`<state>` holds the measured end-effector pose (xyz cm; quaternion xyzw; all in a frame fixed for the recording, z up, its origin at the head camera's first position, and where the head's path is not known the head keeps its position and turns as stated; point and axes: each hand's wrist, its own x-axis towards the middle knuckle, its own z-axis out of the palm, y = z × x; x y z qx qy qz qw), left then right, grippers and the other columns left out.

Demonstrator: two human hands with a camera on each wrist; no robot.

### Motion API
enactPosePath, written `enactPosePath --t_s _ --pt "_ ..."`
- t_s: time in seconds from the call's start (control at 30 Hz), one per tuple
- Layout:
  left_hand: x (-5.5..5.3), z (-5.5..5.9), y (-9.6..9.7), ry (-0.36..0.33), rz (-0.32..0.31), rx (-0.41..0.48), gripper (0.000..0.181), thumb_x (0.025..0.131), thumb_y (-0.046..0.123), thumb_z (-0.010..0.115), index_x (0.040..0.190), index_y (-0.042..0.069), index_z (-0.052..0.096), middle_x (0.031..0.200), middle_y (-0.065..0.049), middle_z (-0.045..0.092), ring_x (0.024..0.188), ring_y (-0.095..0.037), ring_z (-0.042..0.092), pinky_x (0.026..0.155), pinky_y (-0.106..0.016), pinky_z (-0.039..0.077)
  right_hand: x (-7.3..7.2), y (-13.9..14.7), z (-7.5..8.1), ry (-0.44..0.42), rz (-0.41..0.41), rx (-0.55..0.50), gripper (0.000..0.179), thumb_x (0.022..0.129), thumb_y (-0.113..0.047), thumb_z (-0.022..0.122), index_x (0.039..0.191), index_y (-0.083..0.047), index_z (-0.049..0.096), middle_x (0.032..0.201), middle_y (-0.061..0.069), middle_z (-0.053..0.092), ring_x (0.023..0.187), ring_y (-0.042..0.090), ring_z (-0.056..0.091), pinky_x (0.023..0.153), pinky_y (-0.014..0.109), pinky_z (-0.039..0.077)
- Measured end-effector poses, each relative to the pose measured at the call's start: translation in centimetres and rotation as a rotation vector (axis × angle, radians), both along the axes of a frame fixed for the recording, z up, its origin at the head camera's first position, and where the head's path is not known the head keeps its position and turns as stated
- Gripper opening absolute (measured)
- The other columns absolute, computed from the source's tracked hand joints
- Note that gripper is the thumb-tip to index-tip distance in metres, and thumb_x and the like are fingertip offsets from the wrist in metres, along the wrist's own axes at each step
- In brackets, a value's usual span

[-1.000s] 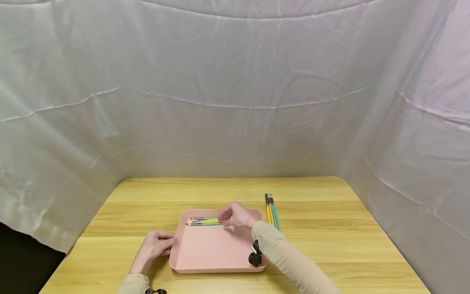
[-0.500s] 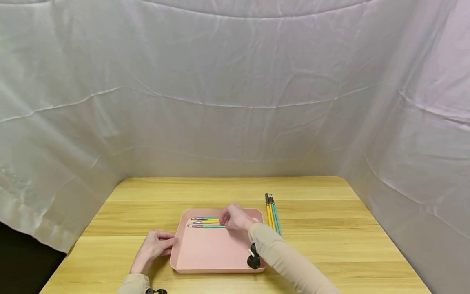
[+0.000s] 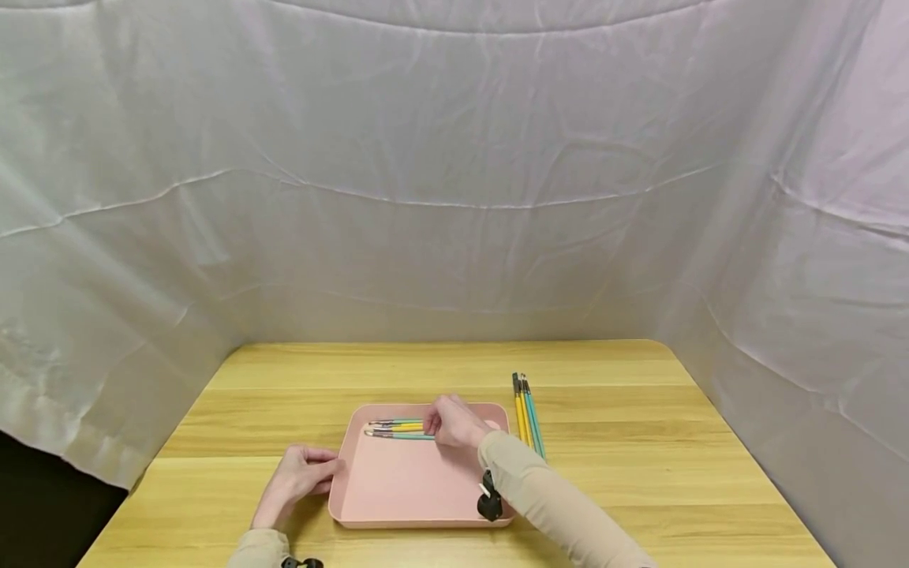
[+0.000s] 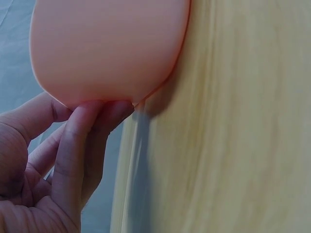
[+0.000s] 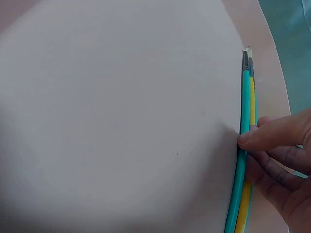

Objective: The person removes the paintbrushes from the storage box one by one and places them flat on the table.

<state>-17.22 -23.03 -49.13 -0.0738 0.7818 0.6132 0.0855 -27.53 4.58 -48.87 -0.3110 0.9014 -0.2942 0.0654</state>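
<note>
A shallow pink tray lies on the table. At its left side, my left hand pinches the rim; the left wrist view shows the fingertips on the tray's edge. Several paintbrushes with teal and yellow handles lie side by side along the tray's far side, bristles to the left. Over their handles is my right hand. In the right wrist view, its thumb and fingers pinch the nearest teal paintbrush, right beside a yellow paintbrush. The right hand hides the handle ends in the head view.
More paintbrushes, yellow and teal, lie on the wooden table just right of the tray, partly behind the right sleeve. A pale grey cloth hangs around the back and sides.
The nearest teal paintbrush has shifted slightly to the right, and its handle now stands a little apart from the others. My right hand moved slightly with it. The left hand stays on the tray.
</note>
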Motion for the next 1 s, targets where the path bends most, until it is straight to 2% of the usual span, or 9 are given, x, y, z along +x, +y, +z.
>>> enactPosePath --t_s 0.27,0.47,0.6,0.8,1.0 --pt "0.01 0.0 0.07 -0.004 0.007 -0.004 0.031 0.087 -0.003 0.069 0.111 -0.022 0.063 0.088 -0.017 0.077 0.068 -0.009 0.07 0.062 -0.022 0.063 0.08 0.04 0.18 -0.008 -0.015 0.052 0.026 0.069 0.017 0.066 0.078 -0.006 0.074 0.071 -0.001 0.07 0.063 0.002 0.052 0.062 0.013 0.048" --pt "-0.09 -0.05 0.04 -0.01 0.011 0.001 0.031 0.087 -0.003 0.069 0.112 -0.021 0.063 0.088 -0.017 0.077 0.068 -0.009 0.07 0.062 -0.022 0.063 -0.01 0.13 0.19 -0.004 0.014 0.031 0.021 0.069 0.014 0.071 0.078 -0.005 0.073 0.067 -0.003 0.067 0.061 0.001 0.05 0.06 0.012 0.046" --pt "-0.02 0.14 0.09 -0.011 0.012 0.003 0.032 0.087 -0.003 0.069 0.112 -0.021 0.063 0.089 -0.017 0.077 0.068 -0.009 0.071 0.063 -0.022 0.063 -0.04 0.14 0.28 -0.013 0.038 0.054 0.021 0.071 0.013 0.068 0.08 -0.005 0.072 0.067 -0.005 0.064 0.061 0.002 0.05 0.06 0.011 0.044" --pt "0.02 0.15 0.02 -0.008 0.0 0.017 0.033 0.086 -0.004 0.069 0.112 -0.022 0.062 0.087 -0.016 0.077 0.068 -0.009 0.07 0.063 -0.022 0.063 0.05 -0.02 0.2 0.035 0.078 0.128 0.026 0.076 0.014 0.06 0.085 -0.006 0.074 0.075 -0.002 0.07 0.068 0.004 0.055 0.062 0.011 0.046" --pt "-0.02 0.05 0.16 -0.017 0.026 -0.001 0.031 0.086 -0.004 0.069 0.111 -0.022 0.063 0.086 -0.014 0.077 0.068 -0.01 0.07 0.062 -0.023 0.063 0.17 -0.16 0.16 0.057 0.063 0.153 0.028 0.076 0.017 0.058 0.083 -0.006 0.073 0.072 -0.003 0.065 0.064 0.001 0.047 0.058 0.01 0.042"
